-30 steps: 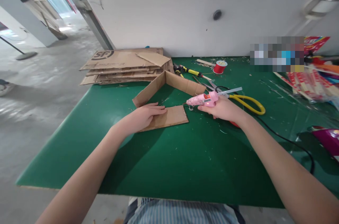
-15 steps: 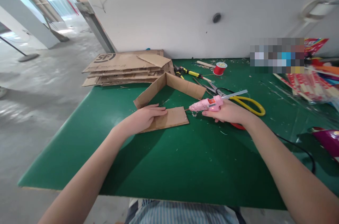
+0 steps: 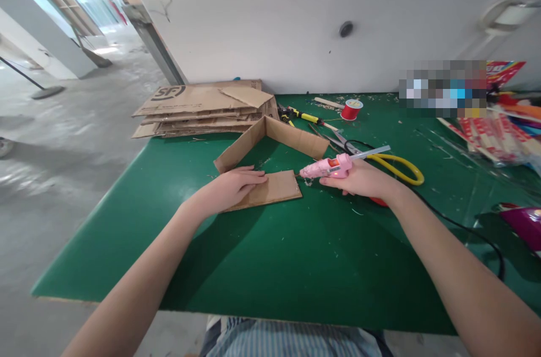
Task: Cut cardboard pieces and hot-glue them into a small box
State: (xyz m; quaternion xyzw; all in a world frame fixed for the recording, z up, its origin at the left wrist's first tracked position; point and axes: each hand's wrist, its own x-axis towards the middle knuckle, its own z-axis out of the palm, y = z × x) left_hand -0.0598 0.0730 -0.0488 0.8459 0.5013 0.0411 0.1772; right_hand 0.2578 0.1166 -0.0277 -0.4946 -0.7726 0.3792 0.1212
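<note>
My left hand (image 3: 230, 188) lies flat with its fingers stretched over a cardboard piece (image 3: 279, 187) on the green table. Wrapped round the handle of a pink glue gun (image 3: 327, 168), my right hand (image 3: 366, 179) is to the right of that piece. The gun's nozzle is at the piece's upper right corner, and a clear glue stick sticks out of its back. Just behind stand two cardboard strips (image 3: 296, 139) joined in an angle, upright on their edges.
Stacked flat cardboard (image 3: 198, 101) lies at the back left. Behind my right hand are scissors with yellow handles (image 3: 401, 168), a red thread spool (image 3: 350, 110) and a yellow-black tool (image 3: 306, 116). Packets (image 3: 486, 134) and a purple object (image 3: 524, 224) lie on the right.
The glue gun and my right hand have shifted slightly left, and the gun's rear has swung a little. My left hand and the cardboard have stayed put.
</note>
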